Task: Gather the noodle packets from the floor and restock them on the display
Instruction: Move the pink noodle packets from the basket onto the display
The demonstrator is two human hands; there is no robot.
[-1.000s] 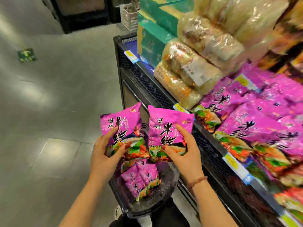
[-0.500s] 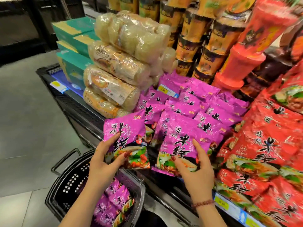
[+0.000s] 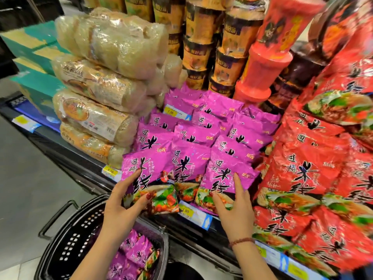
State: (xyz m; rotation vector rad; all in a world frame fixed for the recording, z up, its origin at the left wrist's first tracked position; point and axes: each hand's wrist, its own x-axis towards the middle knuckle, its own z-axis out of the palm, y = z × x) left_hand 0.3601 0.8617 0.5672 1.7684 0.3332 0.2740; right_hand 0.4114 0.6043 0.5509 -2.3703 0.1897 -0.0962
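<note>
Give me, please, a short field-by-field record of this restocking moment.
left hand: holds left purple packet at the front of the shelf
right hand: holds right purple packet against the purple stack
basket: black, below the shelf, spare purple packets inside
neighbours: red packets right, clear-wrapped noodle bundles left

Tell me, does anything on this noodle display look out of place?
Yes: one yellow-and-blue price label lies back among the stacked purple packets, not on the shelf's front edge like the other labels. It looks dropped or buried there. Otherwise the purple rows sit fairly neat.
</note>
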